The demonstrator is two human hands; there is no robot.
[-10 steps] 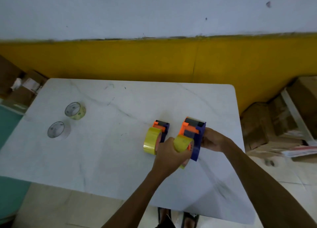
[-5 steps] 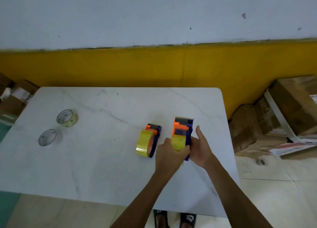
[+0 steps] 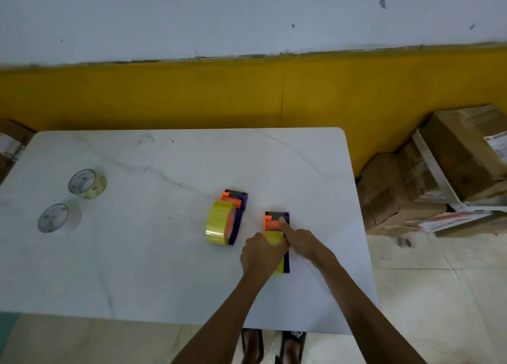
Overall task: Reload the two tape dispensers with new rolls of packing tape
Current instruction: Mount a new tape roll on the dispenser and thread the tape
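Left hand (image 3: 262,255): fingers curled round yellow tape roll (image 3: 274,238) on the near blue-and-orange plastic tape dispenser (image 3: 277,221)
Right hand (image 3: 303,243): index finger straight, pressing dispenser's orange top
Second loaded blue-and-orange dispenser (image 3: 230,217): just left, on white marble tabletop (image 3: 153,254)
Two spent clear cores (image 3: 59,217): far left

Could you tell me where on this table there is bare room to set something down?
The table is bare along its far edge, in the wide middle between the two nearly empty rolls and the left dispenser, and across the near left. It is crowded around the right dispenser, where the left hand and right hand work.
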